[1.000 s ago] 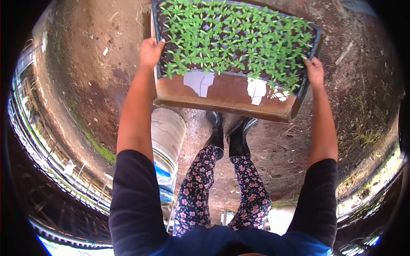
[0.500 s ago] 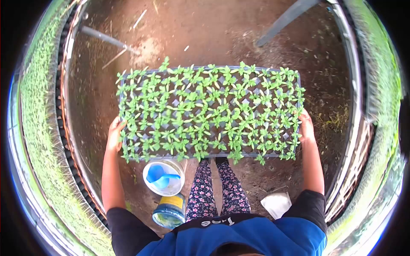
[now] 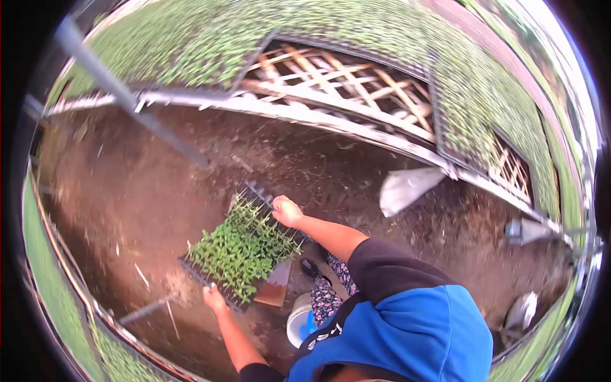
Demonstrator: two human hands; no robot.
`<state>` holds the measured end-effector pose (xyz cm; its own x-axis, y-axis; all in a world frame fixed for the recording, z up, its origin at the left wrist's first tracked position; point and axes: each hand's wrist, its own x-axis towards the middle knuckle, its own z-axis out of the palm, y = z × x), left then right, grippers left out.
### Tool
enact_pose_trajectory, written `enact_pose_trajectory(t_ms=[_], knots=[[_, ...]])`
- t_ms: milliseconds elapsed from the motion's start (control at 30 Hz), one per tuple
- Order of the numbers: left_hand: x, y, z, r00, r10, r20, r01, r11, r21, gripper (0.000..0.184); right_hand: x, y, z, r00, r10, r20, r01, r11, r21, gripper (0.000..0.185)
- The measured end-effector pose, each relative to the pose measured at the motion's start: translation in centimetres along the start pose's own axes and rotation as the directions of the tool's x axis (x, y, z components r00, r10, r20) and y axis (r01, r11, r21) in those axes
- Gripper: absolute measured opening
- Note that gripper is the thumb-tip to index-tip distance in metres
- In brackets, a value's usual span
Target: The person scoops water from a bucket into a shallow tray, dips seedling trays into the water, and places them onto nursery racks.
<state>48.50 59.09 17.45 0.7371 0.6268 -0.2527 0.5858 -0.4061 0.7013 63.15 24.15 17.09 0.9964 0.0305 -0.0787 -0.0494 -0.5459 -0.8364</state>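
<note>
A dark tray of green seedlings (image 3: 235,251) is between my two hands, its far side tilted up. My left hand (image 3: 215,298) is closed on the tray's lower-left rim. On the opposite rim, my right hand (image 3: 287,211) grips the edge, its fingers partly hidden behind the rim. Partly covered by the tray, a brown shallow box (image 3: 273,290) shows beside my legs. Near my boots stands a white bucket (image 3: 298,328) with something blue in it.
Seedling trays (image 3: 191,48) cover a long raised bench, and its wooden lattice (image 3: 344,79) shows in a gap among them. A white sack (image 3: 407,190) lies by the bench. A grey post (image 3: 153,121) rises at the upper left, and a second white bag (image 3: 522,311) lies at the right.
The view has swung toward the bench. The tray, level above the ground half a second ago, now appears at the lower left, tilted, with both my hands still on it.
</note>
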Motion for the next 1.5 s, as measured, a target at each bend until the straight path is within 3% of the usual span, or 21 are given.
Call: enact_pose_trajectory(t_ms=[67, 100, 167, 267, 333, 400, 500, 567, 600, 667, 733, 767, 800, 867, 933, 1033, 1067, 1133, 1167, 1200, 1500], knots=[[-0.2, -2.2, -1.1, 0.993, 0.093, 0.074, -0.089, 0.994, -0.061, 0.026, -4.7, 0.3, -6.8, 0.995, 0.063, -0.083, -0.059, 0.997, 0.047, 0.019], [-1.5, -1.4, -1.1, 0.989, 0.076, 0.128, -0.04, 0.965, -0.261, 0.029, -7.2, 1.0, -10.1, 0.993, 0.046, -0.104, -0.041, 0.998, 0.053, 0.02], [-3.6, -0.1, -0.3, 0.953, 0.204, 0.225, -0.152, 0.962, -0.225, 0.031, -12.5, 3.1, -15.1, 0.988, 0.031, -0.154, -0.021, 0.998, 0.066, 0.021], [-11.9, 7.6, 3.3, 0.897, 0.204, 0.393, -0.128, 0.969, -0.211, 0.029, -22.1, 5.8, -21.3, 0.964, 0.084, -0.253, -0.058, 0.992, 0.11, 0.022], [-16.4, 9.5, 7.3, 0.801, 0.326, 0.502, -0.259, 0.945, -0.201, 0.026, -29.5, 7.1, -25.6, 0.924, 0.18, -0.337, -0.152, 0.982, 0.11, 0.022], [-22.8, 11.7, 11.1, 0.703, 0.351, 0.618, -0.259, 0.936, -0.238, 0.025, -37.5, 10.1, -29.0, 0.841, 0.177, -0.511, -0.18, 0.983, 0.046, 0.018], [-31.6, 12.2, 18.7, 0.495, 0.379, 0.782, -0.414, 0.894, -0.171, 0.025, -50.5, 13.7, -34.3, 0.61, 0.414, -0.675, -0.435, 0.888, 0.151, 0.018], [-40.8, 14.2, 22.8, 0.295, 0.424, 0.856, -0.461, 0.848, -0.261, 0.026, -59.7, 15.3, -37.5, 0.402, 0.482, -0.779, -0.536, 0.813, 0.227, 0.019], [-45.9, 15.2, 24.9, 0.247, 0.395, 0.885, -0.437, 0.86, -0.262, 0.025, -64.2, 15.3, -39.1, 0.282, 0.506, -0.815, -0.579, 0.767, 0.276, 0.02], [-55.1, 16.8, 29.5, 0.031, 0.413, 0.91, -0.54, 0.773, -0.333, 0.022, -73.1, 15.8, -41.3, 0.06, 0.489, -0.87, -0.615, 0.705, 0.353, 0.021], [-64.9, 19.0, 33.0, -0.137, 0.432, 0.891, -0.662, 0.63, -0.407, 0.023, -80.8, 15.8, -43.0, -0.124, 0.409, -0.904, -0.655, 0.651, 0.384, 0.024], [-69.9, 19.9, 34.6, -0.25, 0.457, 0.853, -0.636, 0.587, -0.501, 0.023, -84.2, 14.9, -44.2, -0.231, 0.445, -0.865, -0.648, 0.593, 0.478, 0.024], [-74.4, 20.2, 36.9, -0.334, 0.462, 0.821, -0.587, 0.58, -0.565, 0.021, -87.4, 14.7, -44.9, -0.313, 0.37, -0.875, -0.656, 0.582, 0.48, 0.024], [-84.4, 22.3, 38.8, -0.48, 0.458, 0.749, -0.592, 0.461, -0.661, 0.021, -93.5, 15.4, -45.7, -0.511, 0.309, -0.802, -0.588, 0.555, 0.589, 0.023], [-94.0, 24.0, 40.2, -0.58, 0.466, 0.668, -0.501, 0.442, -0.744, 0.021, -97.6, 14.7, -47.7, -0.659, 0.319, -0.681, -0.355, 0.667, 0.655, 0.014], [-107.1, 26.2, 42.3, -0.684, 0.463, 0.564, -0.418, 0.384, -0.823, 0.019, -102.9, 16.1, -51.2, -0.714, 0.224, -0.663, -0.351, 0.705, 0.617, 0.026], [-111.2, 26.3, 44.2, -0.727, 0.461, 0.509, -0.374, 0.356, -0.856, 0.019, -103.8, 15.9, -53.6, -0.781, 0.25, -0.572, -0.265, 0.697, 0.666, 0.024], [-119.2, 26.5, 47.7, -0.789, 0.434, 0.435, -0.318, 0.317, -0.894, 0.02, -107.6, 18.3, -56.9, -0.777, 0.159, -0.609, -0.359, 0.683, 0.636, 0.015], [-123.7, 26.8, 49.3, -0.808, 0.419, 0.415, -0.291, 0.329, -0.898, 0.02, -109.3, 19.1, -59.5, -0.712, 0.063, -0.699, -0.48, 0.683, 0.55, 0.013], [-126.8, 27.0, 50.7, -0.824, 0.398, 0.403, -0.274, 0.342, -0.899, 0.02, -109.9, 19.2, -61.5, -0.821, 0.223, -0.526, -0.217, 0.729, 0.649, 0.025], [-156.7, 33.0, 59.0, -0.876, 0.359, 0.323, -0.201, 0.338, -0.919, 0.023, -121.9, 24.6, -83.5, -0.87, 0.026, -0.492, -0.323, 0.725, 0.608, 0.025]])
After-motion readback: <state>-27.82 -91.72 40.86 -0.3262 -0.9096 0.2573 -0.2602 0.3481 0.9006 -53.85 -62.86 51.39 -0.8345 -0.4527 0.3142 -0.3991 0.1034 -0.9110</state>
